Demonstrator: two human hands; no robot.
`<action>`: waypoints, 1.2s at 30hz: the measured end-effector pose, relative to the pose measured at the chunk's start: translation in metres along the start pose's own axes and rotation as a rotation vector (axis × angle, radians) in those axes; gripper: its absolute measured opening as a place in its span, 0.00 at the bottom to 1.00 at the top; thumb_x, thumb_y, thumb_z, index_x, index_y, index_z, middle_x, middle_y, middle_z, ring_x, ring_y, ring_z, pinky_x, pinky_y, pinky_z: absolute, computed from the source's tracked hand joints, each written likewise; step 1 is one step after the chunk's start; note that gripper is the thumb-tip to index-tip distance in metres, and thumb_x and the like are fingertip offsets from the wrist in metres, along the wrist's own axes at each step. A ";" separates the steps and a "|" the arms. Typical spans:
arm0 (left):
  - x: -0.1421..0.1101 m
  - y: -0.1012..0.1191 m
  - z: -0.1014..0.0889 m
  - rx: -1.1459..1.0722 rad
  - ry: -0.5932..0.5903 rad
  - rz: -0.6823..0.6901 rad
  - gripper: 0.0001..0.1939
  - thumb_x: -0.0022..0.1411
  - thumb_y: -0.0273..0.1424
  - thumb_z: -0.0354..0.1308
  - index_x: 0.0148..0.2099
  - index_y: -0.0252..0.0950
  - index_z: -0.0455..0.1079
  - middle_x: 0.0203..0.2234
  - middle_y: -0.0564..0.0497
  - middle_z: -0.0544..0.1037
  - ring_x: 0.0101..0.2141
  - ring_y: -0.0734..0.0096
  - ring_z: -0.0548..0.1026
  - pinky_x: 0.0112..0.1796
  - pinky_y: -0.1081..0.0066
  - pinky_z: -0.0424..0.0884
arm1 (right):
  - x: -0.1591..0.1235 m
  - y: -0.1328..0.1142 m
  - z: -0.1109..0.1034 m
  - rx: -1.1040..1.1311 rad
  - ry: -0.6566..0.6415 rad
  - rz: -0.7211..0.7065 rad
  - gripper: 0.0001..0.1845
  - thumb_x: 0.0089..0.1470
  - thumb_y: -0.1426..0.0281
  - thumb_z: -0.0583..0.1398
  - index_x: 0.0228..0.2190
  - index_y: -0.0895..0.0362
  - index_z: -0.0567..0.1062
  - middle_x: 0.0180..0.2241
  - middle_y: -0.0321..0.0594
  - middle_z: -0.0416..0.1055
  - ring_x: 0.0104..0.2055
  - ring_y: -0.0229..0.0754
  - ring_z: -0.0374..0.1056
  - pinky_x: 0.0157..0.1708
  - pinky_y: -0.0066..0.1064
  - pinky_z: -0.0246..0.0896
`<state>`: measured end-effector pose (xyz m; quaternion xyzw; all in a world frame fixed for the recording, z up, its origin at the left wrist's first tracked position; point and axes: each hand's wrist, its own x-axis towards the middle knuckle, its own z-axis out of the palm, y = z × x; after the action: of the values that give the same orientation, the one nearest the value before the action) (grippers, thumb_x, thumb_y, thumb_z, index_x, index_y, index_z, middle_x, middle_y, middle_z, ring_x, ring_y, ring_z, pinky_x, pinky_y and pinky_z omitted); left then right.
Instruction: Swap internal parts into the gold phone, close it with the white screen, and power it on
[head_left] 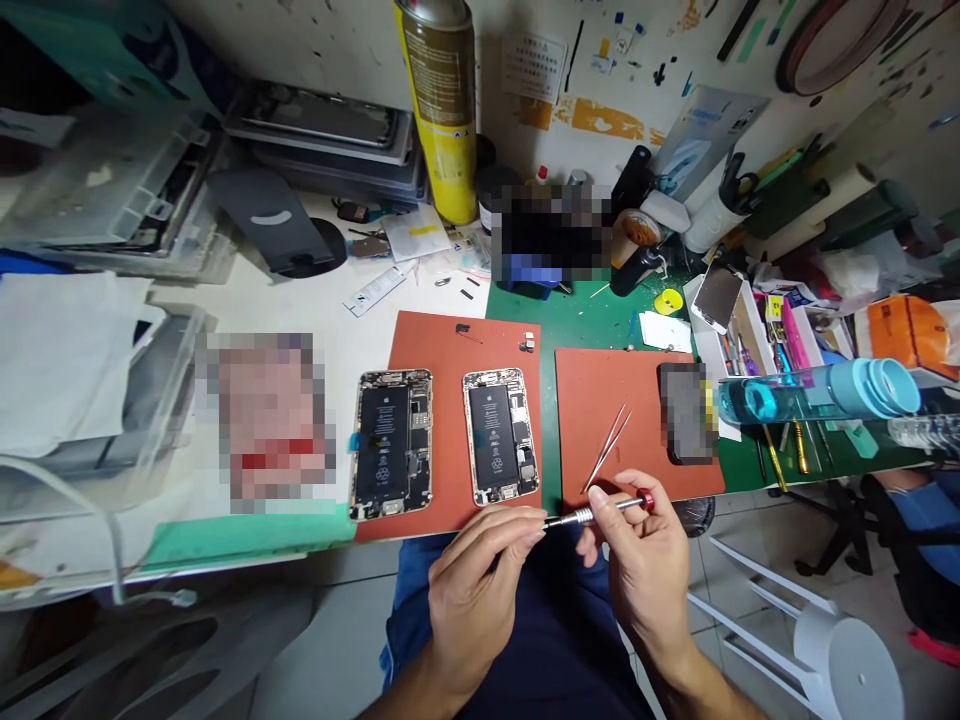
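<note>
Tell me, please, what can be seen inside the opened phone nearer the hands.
Inside the phone, a black battery lies beside a narrow strip of metallic and dark components. Whatever lies beneath the battery is covered.

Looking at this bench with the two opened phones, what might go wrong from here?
The screwdriver, held between the left hand and right hand in front of the bench edge, could drop into the lap or onto the floor if it slips.

The left phone and right phone lie with their insides exposed, so a dropped tool might damage them.

The tweezers, lying close to the right hand, might get knocked.
</note>
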<state>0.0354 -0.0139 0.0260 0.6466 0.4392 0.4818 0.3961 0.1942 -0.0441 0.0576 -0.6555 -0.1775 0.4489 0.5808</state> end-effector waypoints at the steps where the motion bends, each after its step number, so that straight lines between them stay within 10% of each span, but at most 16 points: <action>1: 0.000 0.001 0.000 0.001 0.004 -0.022 0.11 0.70 0.20 0.63 0.45 0.43 0.80 0.39 0.54 0.87 0.40 0.69 0.85 0.45 0.69 0.82 | -0.001 0.000 0.000 0.000 0.002 -0.002 0.25 0.58 0.58 0.74 0.47 0.54 0.70 0.20 0.30 0.76 0.17 0.38 0.71 0.20 0.25 0.67; 15: -0.020 -0.004 0.013 -0.220 0.203 -0.367 0.06 0.74 0.29 0.62 0.42 0.42 0.80 0.40 0.52 0.85 0.31 0.75 0.78 0.32 0.74 0.77 | -0.004 0.004 0.005 0.044 0.031 -0.001 0.25 0.59 0.60 0.74 0.47 0.54 0.68 0.23 0.33 0.79 0.18 0.38 0.73 0.20 0.25 0.69; 24: -0.007 -0.010 0.013 -0.599 0.210 -0.629 0.15 0.64 0.43 0.73 0.35 0.37 0.81 0.30 0.48 0.84 0.20 0.78 0.71 0.23 0.74 0.71 | -0.019 -0.007 0.012 -0.033 0.111 -0.289 0.19 0.61 0.66 0.73 0.46 0.52 0.70 0.25 0.30 0.79 0.19 0.40 0.76 0.20 0.27 0.75; 36: -0.004 -0.004 0.012 -0.739 0.174 -0.651 0.15 0.61 0.44 0.75 0.32 0.38 0.81 0.28 0.51 0.81 0.18 0.85 0.66 0.23 0.79 0.65 | -0.034 0.001 0.020 -0.115 0.149 -0.531 0.17 0.61 0.75 0.71 0.47 0.51 0.74 0.30 0.34 0.83 0.23 0.39 0.80 0.27 0.28 0.83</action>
<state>0.0455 -0.0172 0.0185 0.2497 0.4497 0.5087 0.6904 0.1595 -0.0579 0.0717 -0.6490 -0.3249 0.2210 0.6514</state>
